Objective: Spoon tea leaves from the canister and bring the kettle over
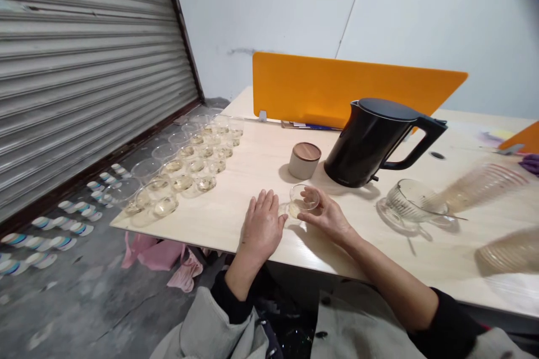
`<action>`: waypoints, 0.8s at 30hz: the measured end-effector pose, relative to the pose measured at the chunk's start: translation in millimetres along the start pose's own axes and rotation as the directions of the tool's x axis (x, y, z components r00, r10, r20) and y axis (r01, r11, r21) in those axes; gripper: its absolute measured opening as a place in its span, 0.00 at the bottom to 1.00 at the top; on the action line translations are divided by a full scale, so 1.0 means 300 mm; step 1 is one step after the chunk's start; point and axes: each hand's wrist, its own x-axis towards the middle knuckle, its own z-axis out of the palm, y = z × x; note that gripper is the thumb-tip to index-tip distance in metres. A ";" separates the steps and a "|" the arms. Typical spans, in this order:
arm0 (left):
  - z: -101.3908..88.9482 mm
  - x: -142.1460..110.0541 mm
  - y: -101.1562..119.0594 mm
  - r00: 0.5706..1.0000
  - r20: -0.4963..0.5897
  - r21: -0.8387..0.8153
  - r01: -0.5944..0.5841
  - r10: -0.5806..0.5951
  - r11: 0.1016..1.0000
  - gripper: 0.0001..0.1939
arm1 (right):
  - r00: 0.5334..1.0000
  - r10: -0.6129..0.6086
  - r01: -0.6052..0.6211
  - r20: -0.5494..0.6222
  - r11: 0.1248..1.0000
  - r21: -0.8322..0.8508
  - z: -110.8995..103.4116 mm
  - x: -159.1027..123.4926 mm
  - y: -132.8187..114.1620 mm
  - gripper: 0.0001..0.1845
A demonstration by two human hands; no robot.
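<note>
My right hand is closed around a clear plastic cup that stands near the front of the table, with a little pale stuff at its bottom. Flat on the tabletop, fingers stretched out, lies my left hand, just left of that cup and holding nothing. Behind the cup stands a pale canister with a wooden lid. A black electric kettle is to the right of the canister. Several clear cups with small amounts of contents stand in rows at the table's left end.
Right of my hand are a ribbed glass bowl on a saucer with a spoon, and two stacks of clear cups, one stack tilted. An orange divider crosses the table behind the kettle. Several paper cups stand on the floor.
</note>
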 end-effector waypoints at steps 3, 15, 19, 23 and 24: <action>-0.001 -0.003 0.001 1.000 0.000 0.003 0.000 0.000 1.000 0.28 | 1.000 0.010 -0.011 0.010 0.999 0.030 0.004 -0.002 0.013 0.41; 0.006 -0.004 -0.002 1.000 -0.011 -0.011 0.001 -0.001 1.000 0.28 | 0.998 -0.006 0.000 -0.069 0.996 -0.086 -0.215 -0.002 -0.028 0.40; 0.008 -0.003 -0.001 1.000 -0.011 -0.019 0.009 -0.009 1.000 0.28 | 0.980 -0.074 0.046 -0.182 0.987 -0.155 -0.254 0.129 -0.083 0.40; 0.010 -0.001 -0.001 1.000 -0.028 -0.020 0.013 -0.013 1.000 0.28 | 0.962 -0.241 0.150 -0.126 0.857 -0.493 -0.199 0.288 -0.140 0.43; 0.008 -0.001 -0.001 0.999 -0.030 -0.021 0.013 -0.013 1.000 0.28 | 0.959 -0.267 0.167 -0.096 0.805 -0.569 -0.178 0.323 -0.149 0.41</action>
